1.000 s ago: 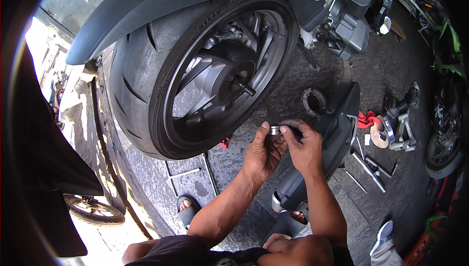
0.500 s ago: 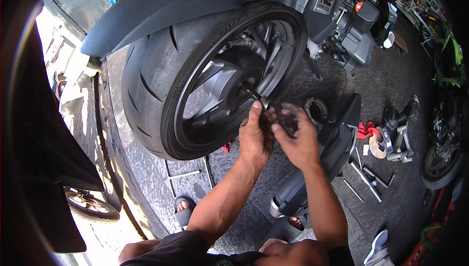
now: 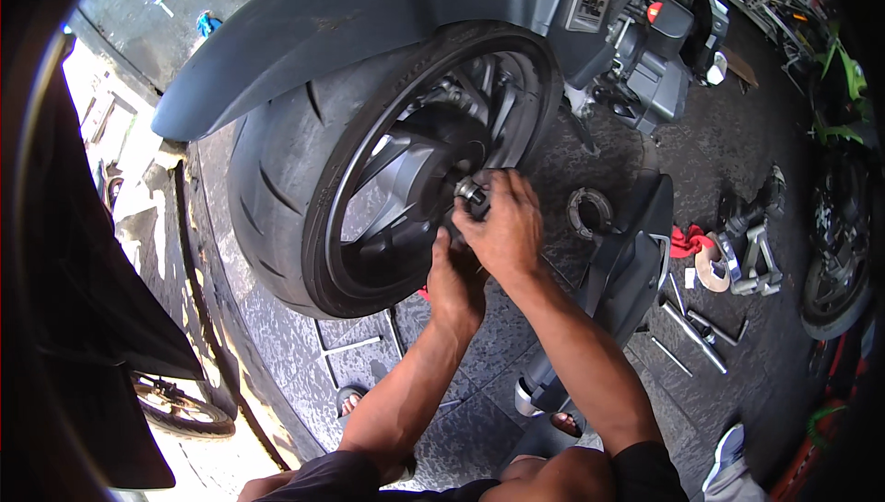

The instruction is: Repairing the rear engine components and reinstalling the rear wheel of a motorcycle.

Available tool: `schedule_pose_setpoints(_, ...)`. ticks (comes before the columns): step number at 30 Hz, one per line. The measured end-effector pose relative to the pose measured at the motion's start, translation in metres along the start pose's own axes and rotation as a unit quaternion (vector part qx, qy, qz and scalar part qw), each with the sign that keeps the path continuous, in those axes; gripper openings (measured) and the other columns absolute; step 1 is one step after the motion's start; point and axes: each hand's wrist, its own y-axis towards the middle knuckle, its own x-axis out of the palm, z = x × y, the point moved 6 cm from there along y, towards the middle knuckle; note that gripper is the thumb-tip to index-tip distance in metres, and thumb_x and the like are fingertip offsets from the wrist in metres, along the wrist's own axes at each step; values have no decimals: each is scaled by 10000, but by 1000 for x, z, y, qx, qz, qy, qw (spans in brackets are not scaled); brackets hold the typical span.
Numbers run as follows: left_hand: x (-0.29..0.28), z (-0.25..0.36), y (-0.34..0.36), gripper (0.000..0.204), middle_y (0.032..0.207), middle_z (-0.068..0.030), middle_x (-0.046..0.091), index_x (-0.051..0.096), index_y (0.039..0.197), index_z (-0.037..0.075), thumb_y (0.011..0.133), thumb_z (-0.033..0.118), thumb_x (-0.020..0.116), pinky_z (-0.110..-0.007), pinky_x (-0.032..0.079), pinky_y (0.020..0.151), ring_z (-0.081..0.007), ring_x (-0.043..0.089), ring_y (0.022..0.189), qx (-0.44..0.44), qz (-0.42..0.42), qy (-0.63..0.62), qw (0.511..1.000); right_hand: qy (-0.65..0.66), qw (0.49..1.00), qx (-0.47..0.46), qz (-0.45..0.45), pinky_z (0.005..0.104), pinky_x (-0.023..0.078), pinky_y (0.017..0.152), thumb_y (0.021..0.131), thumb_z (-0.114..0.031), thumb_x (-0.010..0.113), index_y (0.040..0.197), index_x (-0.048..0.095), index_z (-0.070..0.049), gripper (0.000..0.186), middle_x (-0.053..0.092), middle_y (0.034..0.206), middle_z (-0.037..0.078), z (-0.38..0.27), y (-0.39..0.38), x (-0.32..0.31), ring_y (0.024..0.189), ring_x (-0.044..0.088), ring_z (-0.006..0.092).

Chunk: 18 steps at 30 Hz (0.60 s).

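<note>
The black-tyred rear wheel (image 3: 318,202) of a scooter stands in front of me, its hub (image 3: 433,175) facing right. Close to the hub's middle, my right hand (image 3: 505,230) pinches a small, shiny, round metal collar (image 3: 468,190) between thumb and fingers. Whether the collar sits on the axle or just in front of it, I cannot tell. Just below, my left hand (image 3: 456,281) is raised beside the rim with its thumb up. Its other fingers are hidden in shadow and behind the right hand.
A grey mudguard (image 3: 350,4) arches over the wheel. On the floor at right lie a long grey exhaust cover (image 3: 599,299), a dark ring-shaped part (image 3: 590,213), a red cloth (image 3: 690,240) and several metal tools (image 3: 693,336). A T-shaped wrench (image 3: 355,347) lies below the wheel.
My right hand has moved up and left toward the hub, with the metal collar now showing at its fingertips. My left hand has dropped lower and slightly left.
</note>
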Motion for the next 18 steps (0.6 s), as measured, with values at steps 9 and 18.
schedule_pose_setpoints(9, -55, -27, -20, 629, 1423, -116, 452, 391, 1407, 64, 977, 520, 341, -443, 273, 1090, -277, 416, 1299, -79, 56, 105, 990, -5, 1000, 2, 6, 423, 432, 816, 696, -247, 738, 991, 618, -46, 377, 606, 961, 107, -10, 5, 26, 941, 576, 284)
schedule_pose_setpoints(18, -85, -51, 13, 411, 1143, -77, 629, 565, 1201, 11, 991, 347, 456, -352, 451, 908, -197, 580, 1040, 36, -5, 232, 972, -16, 1000, 14, -14, 437, 417, 838, 717, -283, 733, 1082, 598, -40, 459, 582, 1029, 146, -14, 4, 4, 987, 555, 329)
